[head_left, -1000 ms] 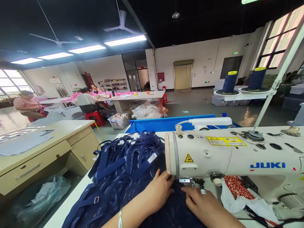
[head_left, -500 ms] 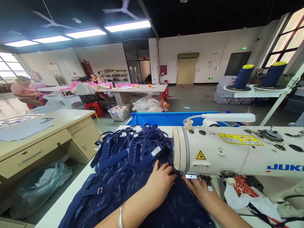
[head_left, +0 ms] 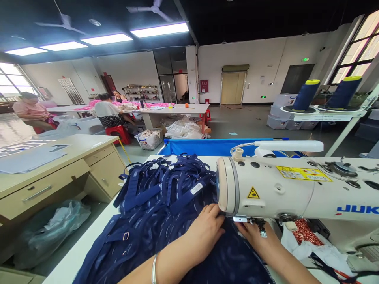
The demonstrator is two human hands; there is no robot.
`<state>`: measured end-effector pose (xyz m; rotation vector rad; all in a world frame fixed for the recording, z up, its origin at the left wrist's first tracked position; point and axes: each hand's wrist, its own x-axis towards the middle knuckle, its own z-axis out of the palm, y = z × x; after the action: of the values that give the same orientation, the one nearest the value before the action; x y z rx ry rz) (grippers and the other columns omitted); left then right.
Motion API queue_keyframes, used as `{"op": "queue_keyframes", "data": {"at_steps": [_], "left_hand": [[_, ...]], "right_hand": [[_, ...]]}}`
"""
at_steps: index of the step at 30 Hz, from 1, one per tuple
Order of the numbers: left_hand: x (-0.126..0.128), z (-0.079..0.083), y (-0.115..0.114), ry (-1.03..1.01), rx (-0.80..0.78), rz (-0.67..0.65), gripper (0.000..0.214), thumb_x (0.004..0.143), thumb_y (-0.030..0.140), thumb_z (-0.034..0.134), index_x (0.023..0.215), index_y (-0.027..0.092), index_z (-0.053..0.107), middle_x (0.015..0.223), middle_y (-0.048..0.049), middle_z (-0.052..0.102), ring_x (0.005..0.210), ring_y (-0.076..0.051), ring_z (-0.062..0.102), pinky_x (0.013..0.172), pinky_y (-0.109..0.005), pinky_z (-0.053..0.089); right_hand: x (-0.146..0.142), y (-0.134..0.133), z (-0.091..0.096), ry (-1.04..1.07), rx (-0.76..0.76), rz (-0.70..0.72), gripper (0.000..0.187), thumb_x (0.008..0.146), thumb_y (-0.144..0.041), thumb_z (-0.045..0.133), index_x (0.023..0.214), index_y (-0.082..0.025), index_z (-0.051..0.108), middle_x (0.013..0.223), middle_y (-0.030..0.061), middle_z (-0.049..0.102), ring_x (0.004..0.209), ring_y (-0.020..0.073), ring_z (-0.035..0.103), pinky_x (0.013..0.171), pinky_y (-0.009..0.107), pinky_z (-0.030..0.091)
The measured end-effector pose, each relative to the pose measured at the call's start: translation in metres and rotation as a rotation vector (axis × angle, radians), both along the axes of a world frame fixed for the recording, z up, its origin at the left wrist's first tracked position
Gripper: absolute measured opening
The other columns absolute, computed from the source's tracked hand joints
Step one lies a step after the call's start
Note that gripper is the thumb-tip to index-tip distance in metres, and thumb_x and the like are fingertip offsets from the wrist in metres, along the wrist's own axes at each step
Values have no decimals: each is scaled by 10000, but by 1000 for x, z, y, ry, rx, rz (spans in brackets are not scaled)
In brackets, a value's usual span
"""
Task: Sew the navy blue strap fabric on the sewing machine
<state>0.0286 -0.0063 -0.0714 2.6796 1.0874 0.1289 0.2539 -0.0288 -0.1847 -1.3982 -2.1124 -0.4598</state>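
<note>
My left hand (head_left: 204, 232) lies flat on dark blue patterned fabric (head_left: 154, 228), fingers spread, just left of the needle area. My right hand (head_left: 254, 236) presses the same fabric directly under the head of the cream sewing machine (head_left: 296, 189), its fingertips near the presser foot (head_left: 260, 227). A heap of navy garments with straps and white labels (head_left: 166, 185) is piled on the white table (head_left: 74, 256) behind my left hand. A silver bangle sits on my left wrist.
Two navy thread cones (head_left: 306, 94) stand on a rack at the right. A blue bin (head_left: 207, 148) sits behind the table. A beige desk (head_left: 59, 165) is at the left, with a plastic bag below. Seated people (head_left: 106, 116) work at a far table.
Both hands slid slightly forward on the fabric toward the presser foot. The view shifted a little left and down.
</note>
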Motion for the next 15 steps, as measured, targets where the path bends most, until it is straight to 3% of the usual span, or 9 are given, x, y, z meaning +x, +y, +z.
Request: {"op": "queue_keyframes", "data": {"at_steps": [3, 5, 10, 15], "left_hand": [[-6, -4, 1, 48, -36, -33, 318, 992, 241, 592, 1308, 237, 630, 1323, -87, 634, 1301, -324, 525, 1158, -735, 224], [-8, -6, 4, 108, -48, -21, 409, 996, 212, 557, 1403, 261, 563, 1397, -101, 599, 1371, -376, 453, 1090, -846, 133], [-9, -6, 8, 158, -82, -62, 542, 979, 143, 460, 1503, 285, 460, 1501, -124, 506, 1438, -403, 356, 1072, -852, 164], [-9, -4, 8, 167, -101, -81, 596, 940, 124, 447, 1515, 279, 445, 1512, -129, 485, 1445, -412, 336, 1073, -849, 149]], "right_hand": [[0, 1, -13, -62, 11, -41, 332, 1013, -217, 417, 1021, -279, 743, 863, 47, 733, 837, 233, 704, 775, 350, 578], [1, 1, -17, -95, 20, -64, 334, 1014, -221, 419, 1033, -277, 747, 862, 59, 729, 840, 234, 701, 805, 366, 584], [11, 0, -18, -296, 82, 8, 371, 950, -96, 438, 1084, -246, 750, 1015, 97, 728, 928, 276, 699, 838, 441, 585], [9, 6, -5, -183, -111, -43, 445, 897, -44, 435, 1156, -258, 727, 939, 82, 738, 861, 236, 711, 801, 352, 603]]}}
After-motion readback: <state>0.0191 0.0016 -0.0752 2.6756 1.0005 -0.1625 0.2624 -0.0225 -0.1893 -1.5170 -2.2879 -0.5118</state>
